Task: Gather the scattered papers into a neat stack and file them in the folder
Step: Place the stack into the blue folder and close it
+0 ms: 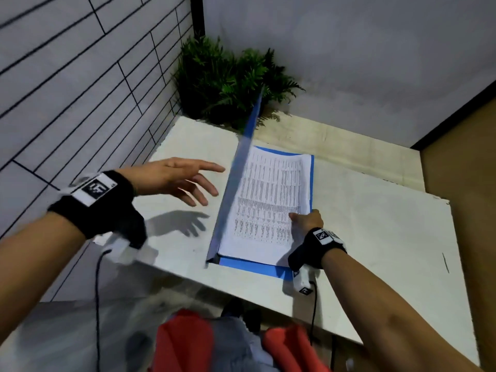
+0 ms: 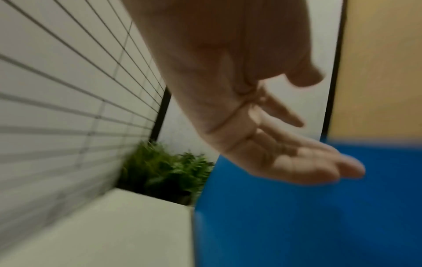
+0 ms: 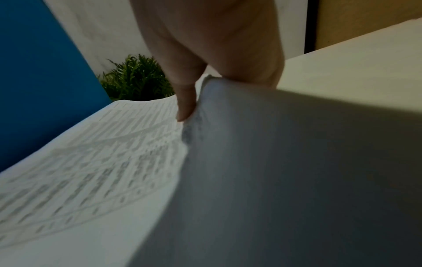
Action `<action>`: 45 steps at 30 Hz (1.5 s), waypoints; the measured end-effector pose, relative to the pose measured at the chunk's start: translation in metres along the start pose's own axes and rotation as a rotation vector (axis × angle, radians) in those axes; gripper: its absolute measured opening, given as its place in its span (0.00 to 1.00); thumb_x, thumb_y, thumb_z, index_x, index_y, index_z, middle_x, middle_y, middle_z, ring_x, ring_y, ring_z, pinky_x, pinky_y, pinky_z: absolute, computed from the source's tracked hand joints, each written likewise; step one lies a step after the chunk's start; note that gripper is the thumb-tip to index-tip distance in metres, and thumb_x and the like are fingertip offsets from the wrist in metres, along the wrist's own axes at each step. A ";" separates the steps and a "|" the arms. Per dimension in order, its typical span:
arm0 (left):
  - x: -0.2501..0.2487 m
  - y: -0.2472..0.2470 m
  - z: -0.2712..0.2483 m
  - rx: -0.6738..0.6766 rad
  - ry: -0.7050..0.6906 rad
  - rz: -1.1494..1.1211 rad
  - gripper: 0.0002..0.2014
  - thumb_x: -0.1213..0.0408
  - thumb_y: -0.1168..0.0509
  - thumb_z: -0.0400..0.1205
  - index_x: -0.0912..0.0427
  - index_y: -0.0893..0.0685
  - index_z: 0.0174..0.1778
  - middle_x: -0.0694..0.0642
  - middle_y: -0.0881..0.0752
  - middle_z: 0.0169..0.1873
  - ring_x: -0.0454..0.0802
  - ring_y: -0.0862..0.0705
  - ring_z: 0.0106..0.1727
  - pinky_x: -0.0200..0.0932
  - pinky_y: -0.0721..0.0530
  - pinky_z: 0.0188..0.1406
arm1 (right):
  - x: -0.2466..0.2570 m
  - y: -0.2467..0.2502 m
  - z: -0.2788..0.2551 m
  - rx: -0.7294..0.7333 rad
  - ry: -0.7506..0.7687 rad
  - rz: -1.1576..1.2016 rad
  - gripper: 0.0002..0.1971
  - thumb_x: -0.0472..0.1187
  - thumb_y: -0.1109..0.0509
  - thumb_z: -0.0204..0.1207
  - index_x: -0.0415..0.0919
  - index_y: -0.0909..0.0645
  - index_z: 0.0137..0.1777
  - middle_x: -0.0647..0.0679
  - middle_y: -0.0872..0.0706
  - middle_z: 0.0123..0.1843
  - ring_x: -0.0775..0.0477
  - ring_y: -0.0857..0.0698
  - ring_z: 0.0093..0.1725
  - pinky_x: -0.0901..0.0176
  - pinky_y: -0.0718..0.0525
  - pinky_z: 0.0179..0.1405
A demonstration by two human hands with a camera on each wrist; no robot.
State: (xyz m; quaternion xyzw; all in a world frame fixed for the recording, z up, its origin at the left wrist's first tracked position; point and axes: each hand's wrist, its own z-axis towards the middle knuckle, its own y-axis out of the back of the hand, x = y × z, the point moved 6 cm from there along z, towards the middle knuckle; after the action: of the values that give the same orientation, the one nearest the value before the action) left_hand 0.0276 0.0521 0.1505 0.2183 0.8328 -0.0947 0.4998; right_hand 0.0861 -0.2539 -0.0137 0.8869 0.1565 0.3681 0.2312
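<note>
A stack of printed papers [image 1: 268,200] lies inside an open blue folder [image 1: 308,181] on the white table [image 1: 375,224]. The folder's front cover [image 1: 239,173] stands nearly upright along the stack's left edge; it fills the lower right of the left wrist view as a blue sheet [image 2: 297,216]. My left hand [image 1: 188,178] hovers just left of the cover, fingers spread and holding nothing. My right hand [image 1: 306,217] pinches the stack's right edge, thumb on top of the papers [image 3: 91,171], which bulge up under the grip.
A green fern plant [image 1: 228,79] stands in the far corner behind the table. A tiled wall [image 1: 80,89] runs along the left. My lap in red cloth [image 1: 188,342] is below the table's near edge.
</note>
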 end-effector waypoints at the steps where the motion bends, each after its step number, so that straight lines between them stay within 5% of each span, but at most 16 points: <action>1: -0.001 -0.013 0.010 0.028 -0.006 -0.039 0.36 0.32 0.32 0.61 0.43 0.22 0.64 0.52 0.10 0.50 0.48 0.11 0.47 0.37 0.12 0.45 | 0.000 0.002 -0.003 0.021 0.002 0.048 0.35 0.46 0.29 0.75 0.29 0.38 0.75 0.32 0.26 0.72 0.32 0.24 0.69 0.45 0.24 0.68; 4: 0.042 -0.015 0.063 -0.205 0.110 -0.010 0.23 0.47 0.37 0.77 0.53 0.24 0.67 0.58 0.16 0.55 0.51 0.14 0.48 0.37 0.15 0.41 | -0.010 -0.001 0.010 0.104 -0.004 0.167 0.25 0.51 0.39 0.80 0.31 0.27 0.68 0.34 0.17 0.62 0.35 0.17 0.58 0.50 0.21 0.55; 6: 0.084 -0.012 0.090 -0.337 0.296 0.160 0.24 0.59 0.40 0.82 0.66 0.31 0.73 0.66 0.19 0.59 0.60 0.16 0.53 0.46 0.17 0.42 | -0.016 0.004 0.018 0.128 -0.022 0.203 0.22 0.55 0.45 0.82 0.36 0.19 0.50 0.43 0.09 0.38 0.46 0.10 0.38 0.59 0.15 0.36; 8: 0.123 -0.018 0.109 -0.320 0.420 0.263 0.26 0.58 0.40 0.82 0.74 0.33 0.70 0.69 0.17 0.55 0.65 0.17 0.53 0.49 0.19 0.45 | -0.015 0.009 0.005 0.166 -0.082 0.335 0.23 0.54 0.49 0.84 0.39 0.23 0.39 0.54 0.17 0.15 0.60 0.18 0.15 0.72 0.23 0.15; 9: 0.140 -0.022 0.119 -0.295 0.439 0.263 0.26 0.57 0.39 0.82 0.74 0.31 0.68 0.69 0.17 0.57 0.65 0.17 0.55 0.49 0.18 0.48 | -0.016 0.006 0.000 0.205 -0.093 0.340 0.23 0.55 0.51 0.84 0.39 0.23 0.43 0.56 0.15 0.18 0.62 0.17 0.18 0.74 0.22 0.18; 11: 0.147 -0.034 0.130 -0.283 0.435 0.215 0.26 0.57 0.36 0.79 0.68 0.31 0.70 0.67 0.21 0.66 0.66 0.19 0.62 0.57 0.18 0.61 | -0.015 0.000 -0.008 0.257 -0.066 0.320 0.27 0.58 0.54 0.83 0.38 0.26 0.66 0.50 0.13 0.54 0.57 0.14 0.54 0.65 0.18 0.53; 12: 0.145 -0.039 0.133 -0.307 0.431 0.227 0.27 0.59 0.36 0.79 0.66 0.34 0.72 0.66 0.23 0.67 0.67 0.21 0.65 0.58 0.21 0.65 | -0.016 -0.003 -0.006 0.251 -0.052 0.308 0.30 0.58 0.54 0.83 0.38 0.36 0.77 0.47 0.25 0.72 0.51 0.25 0.72 0.56 0.28 0.71; 14: 0.137 -0.047 0.134 -0.376 0.432 0.304 0.30 0.61 0.37 0.80 0.63 0.42 0.76 0.70 0.30 0.70 0.69 0.27 0.69 0.57 0.26 0.69 | -0.020 -0.009 0.004 0.194 0.013 0.220 0.32 0.53 0.50 0.84 0.39 0.53 0.83 0.44 0.44 0.83 0.43 0.42 0.82 0.50 0.44 0.81; 18: 0.125 -0.065 0.135 -0.376 0.429 0.368 0.37 0.64 0.41 0.82 0.62 0.58 0.80 0.72 0.42 0.75 0.68 0.34 0.75 0.51 0.35 0.72 | -0.034 -0.019 0.026 0.133 0.133 0.236 0.21 0.32 0.45 0.82 0.37 0.36 0.75 0.36 0.26 0.74 0.35 0.25 0.72 0.38 0.30 0.75; 22: 0.127 -0.068 0.135 -0.368 0.414 0.372 0.40 0.70 0.40 0.82 0.59 0.63 0.80 0.71 0.46 0.77 0.67 0.35 0.76 0.51 0.35 0.73 | -0.043 -0.013 0.036 0.177 0.059 0.229 0.17 0.30 0.45 0.82 0.31 0.29 0.69 0.37 0.20 0.67 0.39 0.20 0.60 0.41 0.25 0.69; 25: 0.134 -0.064 0.135 -0.364 0.381 0.353 0.39 0.71 0.35 0.78 0.64 0.53 0.79 0.72 0.38 0.75 0.67 0.32 0.74 0.54 0.30 0.72 | -0.032 -0.005 0.030 0.201 0.085 0.082 0.17 0.32 0.44 0.82 0.29 0.32 0.70 0.37 0.22 0.66 0.44 0.24 0.56 0.48 0.25 0.58; 28: 0.128 -0.057 0.133 -0.419 0.356 0.329 0.31 0.73 0.33 0.76 0.71 0.40 0.72 0.71 0.26 0.68 0.66 0.23 0.66 0.51 0.23 0.62 | -0.021 0.002 0.025 0.174 0.141 0.035 0.17 0.31 0.43 0.82 0.29 0.33 0.70 0.42 0.25 0.70 0.41 0.24 0.66 0.45 0.27 0.69; 34: 0.114 -0.003 0.120 -0.496 0.347 0.413 0.33 0.73 0.32 0.75 0.68 0.41 0.73 0.72 0.22 0.64 0.67 0.21 0.63 0.51 0.24 0.56 | 0.013 -0.028 0.008 0.199 0.231 0.103 0.19 0.30 0.42 0.82 0.31 0.33 0.72 0.37 0.25 0.73 0.36 0.25 0.72 0.51 0.29 0.69; 43: 0.156 0.062 0.078 -0.636 0.476 0.505 0.34 0.75 0.34 0.74 0.65 0.40 0.75 0.74 0.27 0.66 0.71 0.25 0.65 0.58 0.25 0.64 | 0.042 -0.115 -0.002 0.197 0.141 -0.042 0.22 0.33 0.32 0.77 0.27 0.27 0.70 0.34 0.22 0.71 0.37 0.21 0.69 0.52 0.24 0.66; 45: 0.158 0.065 0.078 -0.665 0.481 0.523 0.33 0.74 0.35 0.76 0.63 0.41 0.76 0.72 0.31 0.68 0.72 0.28 0.66 0.59 0.27 0.64 | 0.045 -0.115 -0.003 0.136 0.150 -0.059 0.19 0.32 0.30 0.74 0.25 0.23 0.64 0.34 0.18 0.65 0.36 0.18 0.64 0.54 0.21 0.56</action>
State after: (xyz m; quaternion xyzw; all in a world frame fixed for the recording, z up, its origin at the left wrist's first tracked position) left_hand 0.0550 0.1228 -0.0212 0.2644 0.8271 0.3585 0.3428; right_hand 0.1018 -0.1358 -0.0465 0.8654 0.2240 0.4151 0.1689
